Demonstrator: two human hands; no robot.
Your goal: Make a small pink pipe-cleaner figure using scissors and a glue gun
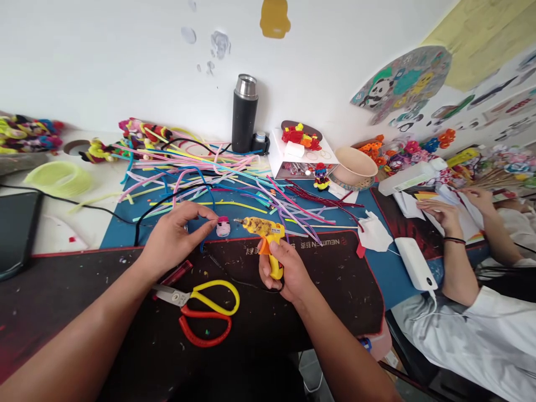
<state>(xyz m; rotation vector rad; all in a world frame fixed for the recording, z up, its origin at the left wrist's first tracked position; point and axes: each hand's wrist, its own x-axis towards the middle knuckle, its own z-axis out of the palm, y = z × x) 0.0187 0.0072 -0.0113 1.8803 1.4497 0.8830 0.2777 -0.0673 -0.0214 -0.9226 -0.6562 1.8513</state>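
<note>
My left hand [184, 231] pinches a small pink and white doll head [223, 226] at its left edge, above the dark mat. My right hand [282, 268] is wrapped round the handle of a yellow glue gun [263, 230], fingers near its orange trigger. The nozzle points left at the doll head, a small gap apart. Below my hands, scissors [213, 312] with one yellow and one red handle lie on the black mat [326, 296]. A blue pipe cleaner hangs by my left fingertips.
Many coloured pipe cleaners [196, 162] spread behind my hands. A black thermos [244, 114], a white box [281, 156] and a bowl [355, 167] stand at the back. A tablet [17, 231] lies left. On the right, a person's hands [444, 215] handle papers beside a white power bank [416, 265].
</note>
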